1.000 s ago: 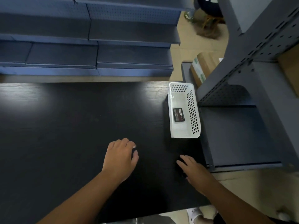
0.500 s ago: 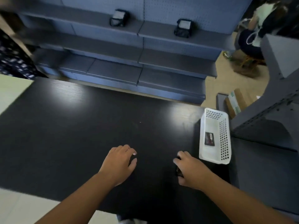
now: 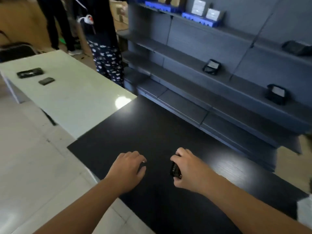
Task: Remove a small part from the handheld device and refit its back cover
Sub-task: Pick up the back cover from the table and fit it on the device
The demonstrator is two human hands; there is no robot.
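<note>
My right hand (image 3: 189, 171) is closed around a small black handheld device (image 3: 175, 170), held just above the black table (image 3: 152, 132); only the device's left edge shows past my fingers. My left hand (image 3: 128, 169) rests palm down on the black table to the left of it, fingers slightly apart and holding nothing. The device's back cover and any small part are not visible as separate pieces.
A white table (image 3: 70, 92) adjoins on the left, bearing a black device (image 3: 30, 72) and a smaller black piece (image 3: 46, 81). People's legs (image 3: 108, 61) stand behind it. Grey shelves (image 3: 219, 92) with black devices (image 3: 211, 66) run along the back.
The view has swung left; the white basket has left the frame. My right hand has closed on the black device and lifted it. My left hand stays flat.
</note>
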